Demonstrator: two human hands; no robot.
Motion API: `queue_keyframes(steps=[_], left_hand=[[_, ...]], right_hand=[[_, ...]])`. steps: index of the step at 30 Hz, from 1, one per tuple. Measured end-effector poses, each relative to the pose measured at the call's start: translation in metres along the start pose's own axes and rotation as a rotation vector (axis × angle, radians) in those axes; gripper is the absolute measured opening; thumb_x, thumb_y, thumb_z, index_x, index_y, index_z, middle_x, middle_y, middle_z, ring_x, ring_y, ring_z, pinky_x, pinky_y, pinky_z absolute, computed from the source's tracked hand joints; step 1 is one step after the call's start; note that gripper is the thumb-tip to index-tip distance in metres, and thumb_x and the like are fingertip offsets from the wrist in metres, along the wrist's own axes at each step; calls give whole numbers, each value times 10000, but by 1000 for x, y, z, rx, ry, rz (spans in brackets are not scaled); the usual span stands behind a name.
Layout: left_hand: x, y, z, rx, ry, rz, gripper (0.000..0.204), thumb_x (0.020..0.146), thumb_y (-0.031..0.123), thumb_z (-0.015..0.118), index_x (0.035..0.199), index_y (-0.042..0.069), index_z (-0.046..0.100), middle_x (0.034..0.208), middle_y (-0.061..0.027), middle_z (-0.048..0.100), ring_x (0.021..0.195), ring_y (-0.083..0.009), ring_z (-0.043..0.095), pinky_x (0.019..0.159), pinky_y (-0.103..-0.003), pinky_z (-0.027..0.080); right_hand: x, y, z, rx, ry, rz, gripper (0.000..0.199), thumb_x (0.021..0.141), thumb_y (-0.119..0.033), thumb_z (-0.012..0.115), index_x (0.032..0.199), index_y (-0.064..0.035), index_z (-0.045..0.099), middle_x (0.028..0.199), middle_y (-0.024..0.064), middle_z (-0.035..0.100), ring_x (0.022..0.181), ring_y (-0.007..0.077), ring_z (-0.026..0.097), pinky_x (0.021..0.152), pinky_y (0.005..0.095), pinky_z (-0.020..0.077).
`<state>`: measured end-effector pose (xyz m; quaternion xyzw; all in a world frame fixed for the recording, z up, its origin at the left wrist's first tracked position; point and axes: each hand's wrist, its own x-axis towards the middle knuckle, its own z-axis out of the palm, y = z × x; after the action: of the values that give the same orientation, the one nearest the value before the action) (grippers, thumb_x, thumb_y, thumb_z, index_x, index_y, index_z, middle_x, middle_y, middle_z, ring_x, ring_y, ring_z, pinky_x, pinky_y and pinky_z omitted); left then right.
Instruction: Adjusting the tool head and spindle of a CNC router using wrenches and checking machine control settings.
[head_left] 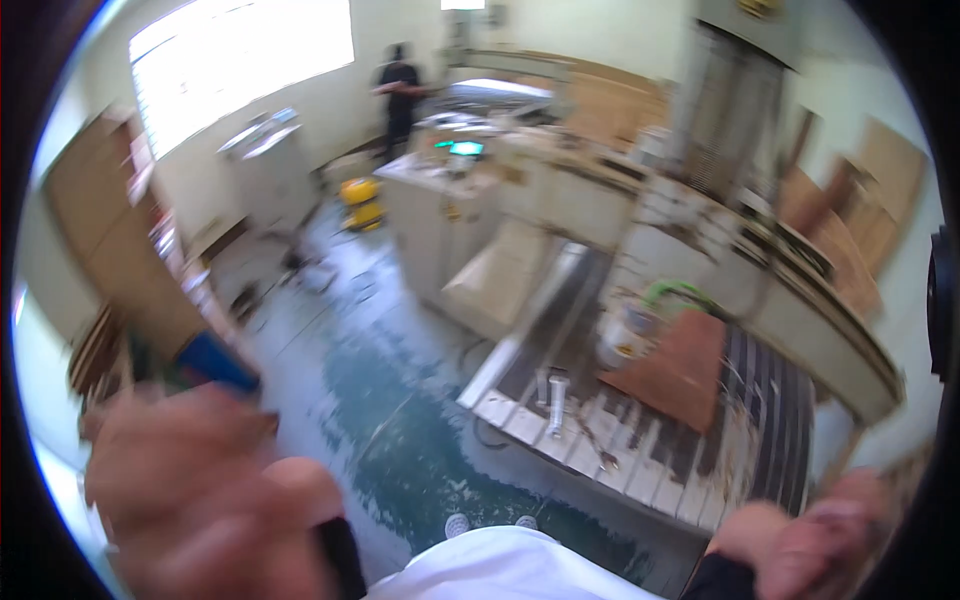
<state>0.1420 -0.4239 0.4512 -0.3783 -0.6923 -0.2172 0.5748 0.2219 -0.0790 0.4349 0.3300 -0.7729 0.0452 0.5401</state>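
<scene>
My left hand, large and smeared by motion, is raised at the lower left; its fingers and anything in them cannot be made out. At the lower right my right hand is blurred too, beside the near right corner of a slotted machine bed. On that bed lie a silver wrench, a reddish-brown board and scattered scraps. A white tub stands at the board's left edge, with a green hose curving behind it.
A machine gantry crosses behind the bed. A grey cabinet with a lit screen stands beyond, near a yellow object on the worn green floor. A person in dark clothes stands far back. Brown boards line the left.
</scene>
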Motion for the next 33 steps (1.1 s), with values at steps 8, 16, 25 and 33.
queue_keyframes(steps=[8, 16, 25, 33], left_hand=[[-216, 46, 131, -726, -332, -1150, 152, 824, 77, 645, 945, -16, 655, 798, -80, 595, 698, -136, 601, 598, -254, 497], [-281, 91, 49, -373, 367, -1554, 161, 804, 41, 663, 962, 17, 683, 943, -46, 560, 853, -117, 574, 680, -223, 498], [-329, 66, -166, 1244, 31, -1291, 55, 718, 35, 575, 757, -2, 585, 743, -174, 578, 648, -325, 539, 597, -432, 427], [-497, 175, -491, 1782, -477, -1720, 248, 815, 85, 505, 1003, -22, 626, 836, -227, 643, 748, -383, 618, 661, -435, 487]], right_hand=[[-84, -97, 233, 1224, -253, 1080, 136, 832, 70, 503, 877, -4, 398, 828, 112, 553, 726, 138, 588, 612, 275, 517], [-91, -182, 300, 1544, -703, 537, 201, 829, 47, 554, 921, 3, 381, 759, 154, 625, 725, 150, 630, 664, 264, 500], [-72, -212, 305, 1449, -803, 183, 511, 756, -13, 648, 1201, -3, 399, 979, 157, 633, 872, 272, 648, 740, 347, 509], [-139, -152, 340, 1243, -1205, 362, 505, 782, -138, 644, 1220, -10, 427, 1015, 237, 605, 967, 382, 587, 810, 425, 480]])
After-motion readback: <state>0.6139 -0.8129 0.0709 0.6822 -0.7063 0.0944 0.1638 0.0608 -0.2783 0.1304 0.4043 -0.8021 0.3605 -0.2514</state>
